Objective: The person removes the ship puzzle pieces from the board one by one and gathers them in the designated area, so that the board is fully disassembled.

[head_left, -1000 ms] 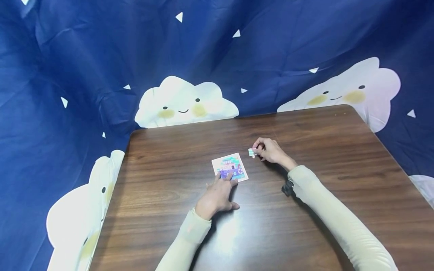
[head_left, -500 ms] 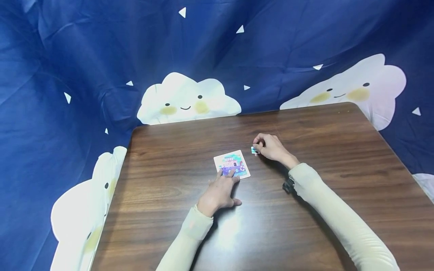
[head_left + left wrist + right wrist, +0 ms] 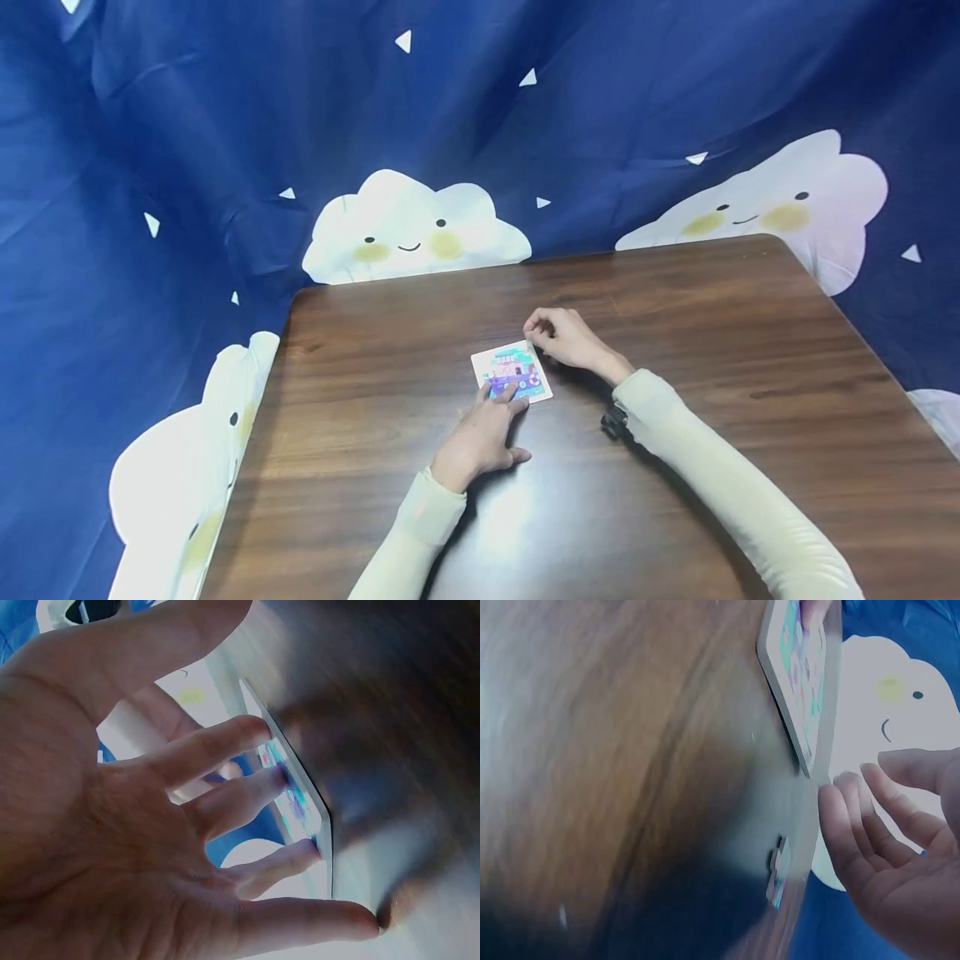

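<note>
A small square picture puzzle [image 3: 534, 386] with a white border and a colourful boat picture lies mid-table. My left hand [image 3: 480, 437] rests its spread fingertips [image 3: 259, 731] on the near edge of the puzzle, thumb out to the side. Over the puzzle's far right corner hovers my right hand [image 3: 573, 340], fingers loosely bent and nothing visible between them. In the right wrist view, a small loose puzzle piece [image 3: 778, 874] lies flat on the table, apart from the right hand [image 3: 900, 840]; the head view has it hidden behind that hand.
The brown wooden table [image 3: 360, 400] has its far edge against a blue curtain [image 3: 225, 108] printed with white clouds. A small black device [image 3: 613, 422] sits at the right sleeve cuff.
My right hand has left the loose piece it was touching and moved left to the puzzle's far right corner. The left hand stays on the puzzle.
</note>
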Action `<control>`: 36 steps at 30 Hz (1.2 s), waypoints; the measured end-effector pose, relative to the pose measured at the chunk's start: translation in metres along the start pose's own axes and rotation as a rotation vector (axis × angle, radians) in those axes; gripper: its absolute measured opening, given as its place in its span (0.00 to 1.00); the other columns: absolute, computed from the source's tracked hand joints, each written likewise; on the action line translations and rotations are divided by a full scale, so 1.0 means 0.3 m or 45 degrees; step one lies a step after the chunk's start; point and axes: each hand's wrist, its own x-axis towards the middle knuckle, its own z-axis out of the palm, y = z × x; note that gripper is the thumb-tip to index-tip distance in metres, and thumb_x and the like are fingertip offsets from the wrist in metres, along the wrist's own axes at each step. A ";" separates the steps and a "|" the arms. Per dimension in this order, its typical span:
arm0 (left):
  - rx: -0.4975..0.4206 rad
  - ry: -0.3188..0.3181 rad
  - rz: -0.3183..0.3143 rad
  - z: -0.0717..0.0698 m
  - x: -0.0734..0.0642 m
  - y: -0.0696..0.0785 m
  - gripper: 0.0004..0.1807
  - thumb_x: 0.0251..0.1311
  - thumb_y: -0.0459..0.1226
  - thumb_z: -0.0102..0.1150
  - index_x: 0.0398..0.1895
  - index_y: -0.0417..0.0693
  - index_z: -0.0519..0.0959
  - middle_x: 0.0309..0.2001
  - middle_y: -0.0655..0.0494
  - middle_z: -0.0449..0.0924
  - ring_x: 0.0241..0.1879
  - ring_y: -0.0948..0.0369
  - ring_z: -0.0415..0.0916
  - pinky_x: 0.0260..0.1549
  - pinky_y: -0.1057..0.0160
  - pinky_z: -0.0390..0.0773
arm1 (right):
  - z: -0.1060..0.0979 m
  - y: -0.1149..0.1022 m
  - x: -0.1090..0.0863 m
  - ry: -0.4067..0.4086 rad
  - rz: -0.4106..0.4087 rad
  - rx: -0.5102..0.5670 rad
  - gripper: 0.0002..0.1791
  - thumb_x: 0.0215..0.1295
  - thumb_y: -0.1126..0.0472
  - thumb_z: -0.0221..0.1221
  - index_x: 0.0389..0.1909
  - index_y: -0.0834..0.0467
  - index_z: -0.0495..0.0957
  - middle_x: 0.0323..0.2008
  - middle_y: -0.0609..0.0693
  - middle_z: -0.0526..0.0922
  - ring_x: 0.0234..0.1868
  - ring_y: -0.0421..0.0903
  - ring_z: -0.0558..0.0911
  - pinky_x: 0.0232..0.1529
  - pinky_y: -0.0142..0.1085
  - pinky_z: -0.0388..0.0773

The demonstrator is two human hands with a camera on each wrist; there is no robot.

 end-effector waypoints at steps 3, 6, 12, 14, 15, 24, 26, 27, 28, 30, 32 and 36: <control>-0.017 -0.006 -0.022 0.015 -0.022 -0.010 0.44 0.53 0.50 0.79 0.74 0.53 0.74 0.82 0.50 0.60 0.81 0.35 0.52 0.58 0.17 0.68 | 0.052 -0.011 0.000 -0.033 -0.052 -0.023 0.07 0.72 0.63 0.61 0.45 0.60 0.85 0.37 0.53 0.89 0.37 0.44 0.85 0.44 0.37 0.82; -0.049 -0.009 -0.036 0.021 -0.035 -0.017 0.43 0.53 0.49 0.79 0.74 0.52 0.74 0.82 0.50 0.60 0.81 0.34 0.52 0.57 0.16 0.68 | 0.086 -0.021 -0.001 -0.074 -0.078 -0.028 0.09 0.73 0.62 0.62 0.47 0.61 0.86 0.41 0.52 0.90 0.42 0.45 0.86 0.50 0.43 0.83; -0.085 -0.013 -0.042 0.014 -0.039 -0.019 0.43 0.54 0.49 0.79 0.73 0.49 0.74 0.82 0.48 0.60 0.80 0.33 0.52 0.55 0.16 0.68 | 0.109 -0.030 0.002 -0.151 -0.099 -0.041 0.11 0.74 0.64 0.60 0.52 0.61 0.85 0.47 0.54 0.89 0.49 0.49 0.86 0.57 0.48 0.82; -0.089 -0.017 -0.044 0.010 -0.040 -0.018 0.42 0.54 0.49 0.79 0.73 0.49 0.74 0.82 0.48 0.60 0.80 0.32 0.51 0.55 0.16 0.68 | 0.110 -0.030 0.005 -0.190 -0.106 -0.070 0.12 0.74 0.64 0.60 0.54 0.61 0.85 0.50 0.54 0.88 0.53 0.52 0.85 0.61 0.50 0.80; -0.087 -0.018 -0.045 0.009 -0.040 -0.018 0.42 0.54 0.49 0.79 0.73 0.49 0.74 0.82 0.48 0.60 0.80 0.32 0.51 0.55 0.16 0.68 | 0.110 -0.031 0.006 -0.214 -0.109 -0.085 0.13 0.74 0.63 0.61 0.55 0.60 0.84 0.52 0.54 0.88 0.56 0.53 0.84 0.63 0.52 0.78; -0.058 -0.015 -0.035 0.000 -0.031 -0.019 0.43 0.55 0.50 0.78 0.73 0.49 0.74 0.81 0.47 0.60 0.80 0.32 0.52 0.55 0.18 0.70 | 0.103 -0.036 0.009 -0.318 -0.114 -0.147 0.17 0.73 0.60 0.62 0.59 0.58 0.84 0.57 0.56 0.82 0.62 0.58 0.77 0.67 0.57 0.72; -0.043 -0.015 -0.025 -0.004 -0.022 -0.016 0.42 0.55 0.50 0.78 0.73 0.50 0.74 0.82 0.48 0.60 0.81 0.33 0.51 0.57 0.19 0.71 | 0.095 -0.034 0.011 -0.311 -0.112 -0.141 0.17 0.72 0.61 0.62 0.59 0.58 0.84 0.56 0.56 0.81 0.62 0.58 0.77 0.67 0.57 0.72; -0.036 -0.015 -0.020 -0.006 -0.016 -0.014 0.42 0.55 0.51 0.78 0.73 0.50 0.74 0.82 0.48 0.60 0.81 0.34 0.51 0.57 0.20 0.72 | 0.090 -0.033 0.012 -0.308 -0.109 -0.136 0.17 0.72 0.61 0.61 0.59 0.58 0.84 0.57 0.56 0.81 0.62 0.58 0.77 0.67 0.58 0.72; -0.029 -0.015 -0.015 -0.009 -0.010 -0.011 0.42 0.55 0.51 0.78 0.73 0.50 0.74 0.82 0.48 0.60 0.81 0.34 0.51 0.58 0.21 0.72 | 0.084 -0.032 0.013 -0.303 -0.103 -0.130 0.17 0.72 0.62 0.61 0.59 0.58 0.84 0.57 0.56 0.81 0.62 0.58 0.76 0.67 0.59 0.72; -0.024 -0.022 -0.014 -0.012 0.001 -0.005 0.43 0.56 0.52 0.77 0.74 0.51 0.73 0.82 0.49 0.59 0.81 0.35 0.50 0.59 0.22 0.72 | 0.073 -0.028 0.014 -0.290 -0.093 -0.121 0.17 0.70 0.65 0.60 0.58 0.58 0.84 0.57 0.56 0.81 0.62 0.59 0.76 0.68 0.60 0.71; -0.020 -0.032 -0.014 -0.014 0.009 0.001 0.43 0.56 0.52 0.77 0.74 0.52 0.73 0.82 0.50 0.58 0.82 0.35 0.50 0.59 0.22 0.72 | 0.065 -0.025 0.011 -0.278 -0.085 -0.115 0.18 0.68 0.67 0.59 0.57 0.59 0.85 0.57 0.56 0.81 0.62 0.59 0.77 0.68 0.61 0.70; -0.021 -0.058 -0.022 -0.012 0.016 0.006 0.43 0.56 0.52 0.77 0.75 0.53 0.72 0.83 0.51 0.57 0.82 0.35 0.49 0.59 0.20 0.70 | 0.060 -0.021 0.000 -0.269 -0.063 -0.105 0.18 0.66 0.68 0.58 0.56 0.58 0.85 0.56 0.56 0.80 0.62 0.59 0.76 0.67 0.62 0.70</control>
